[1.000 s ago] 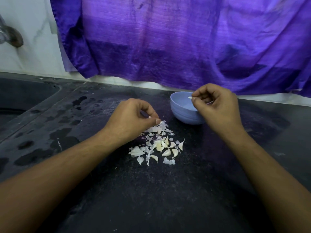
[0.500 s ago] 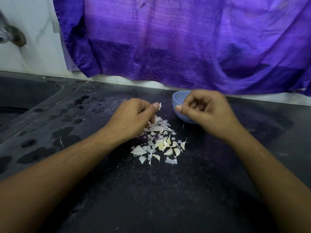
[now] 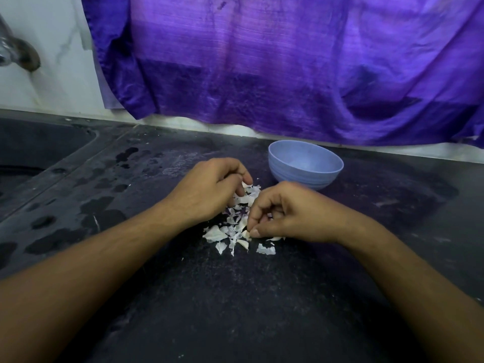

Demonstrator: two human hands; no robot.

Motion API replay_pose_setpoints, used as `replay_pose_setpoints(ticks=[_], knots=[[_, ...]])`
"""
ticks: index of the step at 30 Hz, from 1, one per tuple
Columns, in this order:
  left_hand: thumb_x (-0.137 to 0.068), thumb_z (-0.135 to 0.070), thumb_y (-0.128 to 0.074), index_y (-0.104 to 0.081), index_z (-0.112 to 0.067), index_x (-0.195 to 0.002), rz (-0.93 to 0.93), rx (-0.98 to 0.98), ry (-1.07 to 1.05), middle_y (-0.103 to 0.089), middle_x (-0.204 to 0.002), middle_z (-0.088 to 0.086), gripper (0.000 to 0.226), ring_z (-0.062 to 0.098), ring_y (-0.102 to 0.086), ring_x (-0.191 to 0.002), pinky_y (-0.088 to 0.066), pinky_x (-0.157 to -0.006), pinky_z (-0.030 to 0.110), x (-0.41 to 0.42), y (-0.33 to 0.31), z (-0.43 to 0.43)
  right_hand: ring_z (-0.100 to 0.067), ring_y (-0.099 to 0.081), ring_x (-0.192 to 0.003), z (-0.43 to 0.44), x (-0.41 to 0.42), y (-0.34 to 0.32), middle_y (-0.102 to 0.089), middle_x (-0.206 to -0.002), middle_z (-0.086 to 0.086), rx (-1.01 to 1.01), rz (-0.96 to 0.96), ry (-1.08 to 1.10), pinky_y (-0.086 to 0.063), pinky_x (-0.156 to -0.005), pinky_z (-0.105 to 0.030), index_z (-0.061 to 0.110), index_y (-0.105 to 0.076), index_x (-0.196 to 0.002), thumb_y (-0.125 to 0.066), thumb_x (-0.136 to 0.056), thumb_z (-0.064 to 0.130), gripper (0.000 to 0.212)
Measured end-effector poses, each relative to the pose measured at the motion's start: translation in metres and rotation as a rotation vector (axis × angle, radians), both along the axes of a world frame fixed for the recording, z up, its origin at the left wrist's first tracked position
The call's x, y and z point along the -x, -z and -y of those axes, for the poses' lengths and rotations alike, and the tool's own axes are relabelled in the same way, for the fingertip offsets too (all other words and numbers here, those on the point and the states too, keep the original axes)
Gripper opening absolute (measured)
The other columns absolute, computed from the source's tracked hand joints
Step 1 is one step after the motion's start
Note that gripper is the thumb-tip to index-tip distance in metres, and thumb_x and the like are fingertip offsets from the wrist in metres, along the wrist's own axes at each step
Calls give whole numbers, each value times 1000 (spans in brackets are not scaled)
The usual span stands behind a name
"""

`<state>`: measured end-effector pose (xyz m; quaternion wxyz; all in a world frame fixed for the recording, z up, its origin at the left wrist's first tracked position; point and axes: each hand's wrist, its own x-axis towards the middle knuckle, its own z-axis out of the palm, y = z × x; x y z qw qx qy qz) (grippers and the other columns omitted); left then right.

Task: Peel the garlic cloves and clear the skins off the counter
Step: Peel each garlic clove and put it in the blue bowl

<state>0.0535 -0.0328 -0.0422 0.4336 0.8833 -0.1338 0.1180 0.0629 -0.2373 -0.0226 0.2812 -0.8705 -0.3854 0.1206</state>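
A pile of white and purplish garlic skins (image 3: 237, 221) with a few cloves lies on the black counter (image 3: 235, 297). My left hand (image 3: 209, 187) sits at the pile's back left, its fingers curled down onto the skins; whether they hold any is hidden. At the pile's front right edge, my right hand (image 3: 288, 216) pinches a garlic clove (image 3: 245, 235) between thumb and fingertips. A light blue bowl (image 3: 305, 163) stands just behind my right hand, and its visible inside looks bare.
A purple cloth (image 3: 288, 64) hangs over the wall behind the counter. A dark sink (image 3: 34, 150) lies at the left, with a metal tap (image 3: 15, 56) above it. Wet patches (image 3: 102, 213) mark the counter beside the sink.
My right hand has come back from over the bowl and dropped to the pile's front edge, where it pinches a clove. My left hand has lowered its fingers onto the skins.
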Motion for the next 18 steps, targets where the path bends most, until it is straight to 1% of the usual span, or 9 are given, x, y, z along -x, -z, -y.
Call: replay_pose_setpoints(ticks=[3, 5, 8, 9, 11, 12, 14, 16, 18], knots=[[-104, -18, -48, -73, -27, -97, -10, 0, 18, -74, -81, -6, 28, 12, -69, -62, -60, -63, 34, -2, 1, 0, 1, -49, -53, 0, 0, 2, -73, -80, 4, 10, 29, -13, -37, -53, -12, 17, -79, -91, -82, -87, 15, 5], [-102, -23, -54, -75, -29, -96, 23, -53, 13, -74, -79, -10, 23, 4, -66, -60, -58, -65, 34, -4, 3, -1, 0, -48, -52, 0, -1, 2, -69, -78, 6, -23, 31, 4, -37, -53, -13, 19, -79, -92, -85, -84, 19, 10], [-98, -26, -62, -75, -32, -94, 71, -132, -16, -71, -75, -14, 15, -5, -61, -58, -48, -64, 27, -6, 4, -2, -1, -49, -55, -1, -1, 1, -66, -83, 1, -69, 27, 7, -39, -55, -16, 21, -80, -97, -89, -80, 22, 19], [-98, -25, -64, -75, -32, -94, 77, -145, -24, -70, -73, -15, 14, -6, -61, -58, -46, -63, 26, -6, 4, -3, -4, -50, -57, -2, 0, 2, -66, -85, 1, -68, 29, -9, -41, -56, -21, 23, -80, -98, -89, -80, 23, 20], [-98, -26, -63, -76, -32, -94, 74, -140, -20, -72, -76, -15, 15, -6, -62, -61, -51, -66, 29, -5, 3, -2, -17, -56, -63, -5, 1, 6, -67, -86, 2, -60, 37, -45, -45, -59, -28, 25, -81, -99, -87, -82, 22, 19], [-99, -27, -61, -76, -32, -95, 71, -131, -13, -74, -79, -14, 16, -4, -63, -64, -56, -70, 33, -5, 3, -2, -19, -57, -66, -5, 1, 7, -67, -84, 5, -56, 47, -56, -45, -60, -26, 24, -81, -99, -86, -83, 21, 17], [-100, -29, -59, -77, -32, -97, 70, -134, -13, -75, -82, -13, 19, -1, -66, -69, -59, -76, 39, -4, 2, -2, -14, -57, -66, -6, 0, 8, -66, -82, 10, -52, 70, -68, -43, -60, -19, 21, -82, -97, -85, -84, 19, 14], [-100, -31, -59, -77, -32, -96, 73, -137, -17, -75, -82, -13, 18, 1, -66, -71, -60, -77, 40, -4, 3, -2, -5, -56, -66, -6, 1, 8, -66, -83, 12, -39, 78, -77, -41, -61, -15, 20, -81, -97, -84, -86, 17, 12], [-99, -33, -61, -76, -32, -94, 80, -134, -19, -74, -80, -12, 16, 2, -66, -69, -60, -76, 41, -4, 3, -2, -2, -56, -66, -6, 2, 8, -65, -85, 13, -35, 77, -83, -42, -61, -15, 17, -80, -97, -82, -87, 16, 10]])
